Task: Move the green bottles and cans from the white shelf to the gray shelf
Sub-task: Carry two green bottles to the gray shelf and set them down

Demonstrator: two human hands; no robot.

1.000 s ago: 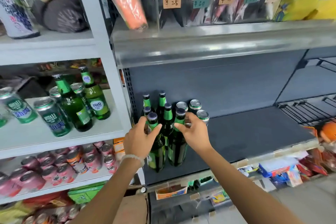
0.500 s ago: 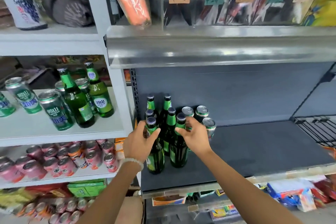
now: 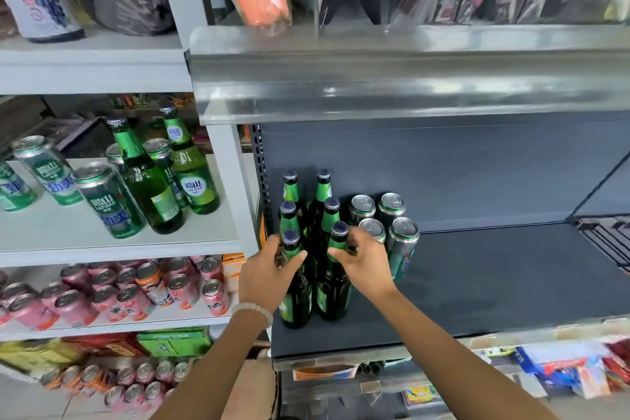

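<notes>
Two bare forearms entered the head view from the lower edge. Neither arm carried a sleeve, glove or watch; both were uncovered from the frame edge to the fingertips.

The left hand (image 3: 269, 274) had one worn item: a bracelet of round, pale, off-white beads (image 3: 254, 310), strung in a single row and seated around the wrist just below the hand. The beads were of even size with a smooth, slightly glossy finish. No clasp or charm was visible on the exposed side.

The right hand (image 3: 364, 264) and its wrist carried nothing. No rings were visible on the fingers of either hand. The fingernails appeared short; finer detail could not be resolved.
</notes>
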